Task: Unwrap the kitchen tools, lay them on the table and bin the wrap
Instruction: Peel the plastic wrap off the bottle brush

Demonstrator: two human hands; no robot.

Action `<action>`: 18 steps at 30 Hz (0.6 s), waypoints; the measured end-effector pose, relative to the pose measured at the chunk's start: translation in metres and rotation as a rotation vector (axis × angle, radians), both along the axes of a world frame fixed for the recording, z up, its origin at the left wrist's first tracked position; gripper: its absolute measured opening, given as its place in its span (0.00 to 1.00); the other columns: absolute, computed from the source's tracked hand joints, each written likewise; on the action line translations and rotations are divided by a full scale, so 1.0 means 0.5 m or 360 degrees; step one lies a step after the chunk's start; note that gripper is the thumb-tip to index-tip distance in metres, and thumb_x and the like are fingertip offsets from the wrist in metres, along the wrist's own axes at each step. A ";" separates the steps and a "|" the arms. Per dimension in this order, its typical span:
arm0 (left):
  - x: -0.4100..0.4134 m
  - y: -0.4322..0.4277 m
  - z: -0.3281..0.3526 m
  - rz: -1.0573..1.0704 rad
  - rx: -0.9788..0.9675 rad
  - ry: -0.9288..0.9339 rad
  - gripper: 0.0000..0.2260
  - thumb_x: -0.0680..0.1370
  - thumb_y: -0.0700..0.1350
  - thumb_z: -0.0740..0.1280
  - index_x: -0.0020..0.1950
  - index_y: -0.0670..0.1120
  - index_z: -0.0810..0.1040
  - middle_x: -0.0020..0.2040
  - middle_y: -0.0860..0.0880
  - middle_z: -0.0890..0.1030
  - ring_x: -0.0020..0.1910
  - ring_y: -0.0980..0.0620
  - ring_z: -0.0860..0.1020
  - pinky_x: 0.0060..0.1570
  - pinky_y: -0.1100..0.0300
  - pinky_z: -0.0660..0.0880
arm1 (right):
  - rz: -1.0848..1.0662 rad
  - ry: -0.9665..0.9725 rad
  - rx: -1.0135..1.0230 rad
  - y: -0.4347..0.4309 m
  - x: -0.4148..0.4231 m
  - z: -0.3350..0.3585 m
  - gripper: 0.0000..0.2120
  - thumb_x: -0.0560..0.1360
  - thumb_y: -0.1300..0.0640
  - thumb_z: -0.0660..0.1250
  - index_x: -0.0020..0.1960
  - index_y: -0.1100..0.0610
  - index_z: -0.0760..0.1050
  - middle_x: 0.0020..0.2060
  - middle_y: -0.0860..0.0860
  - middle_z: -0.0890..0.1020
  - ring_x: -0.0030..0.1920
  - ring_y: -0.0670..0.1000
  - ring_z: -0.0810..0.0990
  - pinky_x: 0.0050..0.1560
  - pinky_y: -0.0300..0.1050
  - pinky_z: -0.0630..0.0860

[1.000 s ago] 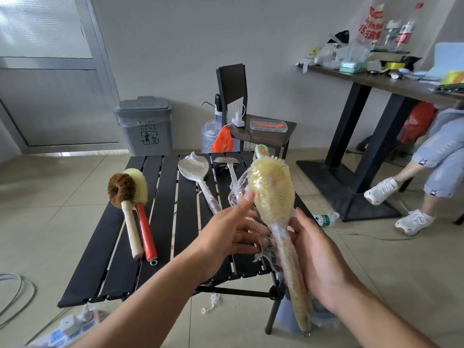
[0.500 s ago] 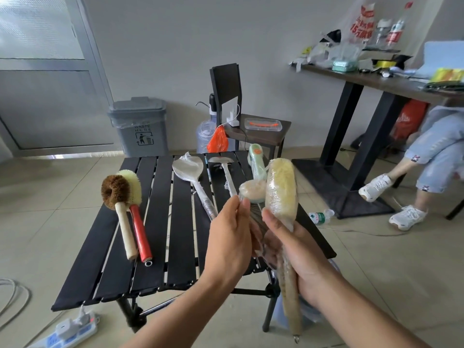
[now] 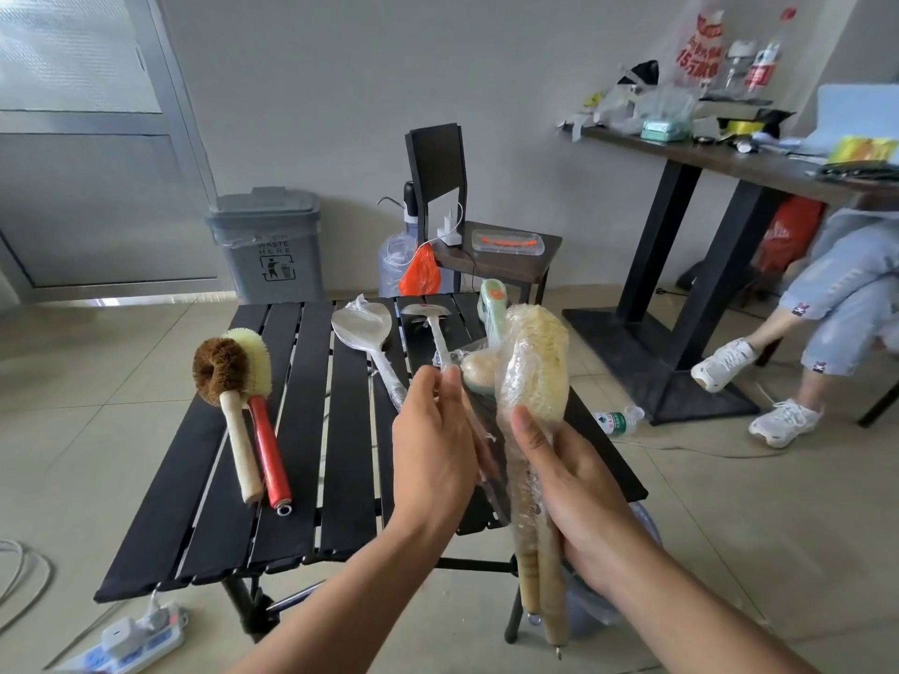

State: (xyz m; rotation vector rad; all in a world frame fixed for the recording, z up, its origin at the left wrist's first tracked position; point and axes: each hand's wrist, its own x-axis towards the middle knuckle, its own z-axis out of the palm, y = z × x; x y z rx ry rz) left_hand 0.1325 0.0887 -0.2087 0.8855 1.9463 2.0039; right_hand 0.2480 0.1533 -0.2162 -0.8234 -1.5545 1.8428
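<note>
My right hand (image 3: 574,484) grips the handle of a pale bristle brush (image 3: 537,367) still covered in clear wrap, held upright over the table's right side. My left hand (image 3: 433,440) pinches a loose flap of that wrap (image 3: 479,430) just left of the brush. On the black slatted table (image 3: 204,503) lie a brown brush with a wooden handle (image 3: 228,396), a cream brush with a red handle (image 3: 265,445), a wrapped metal spatula (image 3: 362,328), a metal ladle (image 3: 428,318) and a green-handled brush (image 3: 491,304).
A grey waste bin (image 3: 270,245) stands on the floor beyond the table. A chair (image 3: 486,245), a water jug, a desk (image 3: 729,158) and a seated person's legs (image 3: 798,333) are to the right. A power strip (image 3: 126,644) and cables lie at lower left.
The wrapped brush has turned in my right hand from facing me to side-on. My left hand has shifted from the brush head to the loosened wrap beside it.
</note>
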 end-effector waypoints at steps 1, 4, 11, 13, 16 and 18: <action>-0.002 -0.001 0.001 0.0026 0.0019 -0.0013 0.18 0.89 0.53 0.57 0.45 0.42 0.68 0.27 0.42 0.76 0.22 0.45 0.74 0.24 0.56 0.71 | -0.0007 -0.0004 0.0016 -0.003 0.000 0.000 0.27 0.72 0.29 0.75 0.59 0.49 0.84 0.52 0.53 0.89 0.55 0.54 0.89 0.63 0.60 0.82; -0.016 -0.004 0.008 0.0150 0.0007 0.0044 0.19 0.88 0.55 0.59 0.44 0.44 0.68 0.32 0.36 0.73 0.29 0.35 0.72 0.29 0.41 0.73 | -0.0023 0.0002 -0.0017 -0.006 -0.003 0.005 0.26 0.72 0.31 0.71 0.57 0.50 0.85 0.50 0.57 0.89 0.51 0.55 0.89 0.59 0.58 0.84; -0.060 -0.002 0.015 0.0440 0.0141 0.0034 0.18 0.89 0.52 0.59 0.43 0.43 0.70 0.24 0.59 0.74 0.21 0.61 0.71 0.25 0.70 0.66 | 0.0168 0.0184 -0.0461 0.014 0.014 0.031 0.36 0.73 0.31 0.65 0.62 0.61 0.82 0.33 0.54 0.84 0.31 0.50 0.83 0.31 0.45 0.80; -0.060 -0.002 0.012 0.0376 0.0164 -0.0050 0.18 0.89 0.52 0.58 0.44 0.42 0.70 0.24 0.56 0.74 0.20 0.60 0.70 0.23 0.70 0.66 | 0.0228 0.0207 -0.0457 0.015 0.015 0.032 0.37 0.72 0.30 0.65 0.63 0.60 0.83 0.34 0.53 0.83 0.31 0.50 0.83 0.32 0.44 0.80; -0.063 -0.004 0.007 0.0159 0.0191 -0.0229 0.15 0.89 0.51 0.58 0.49 0.42 0.72 0.29 0.49 0.78 0.19 0.53 0.68 0.20 0.60 0.67 | 0.0235 0.0226 -0.0461 0.016 0.015 0.033 0.37 0.70 0.29 0.68 0.63 0.59 0.83 0.34 0.52 0.83 0.33 0.49 0.83 0.33 0.45 0.81; -0.067 -0.007 0.006 0.0061 0.0126 -0.0240 0.09 0.89 0.47 0.60 0.53 0.43 0.73 0.34 0.49 0.84 0.18 0.52 0.68 0.19 0.59 0.66 | 0.0209 0.0223 -0.0464 0.019 0.013 0.031 0.33 0.70 0.34 0.78 0.59 0.60 0.82 0.33 0.52 0.82 0.31 0.49 0.82 0.32 0.45 0.81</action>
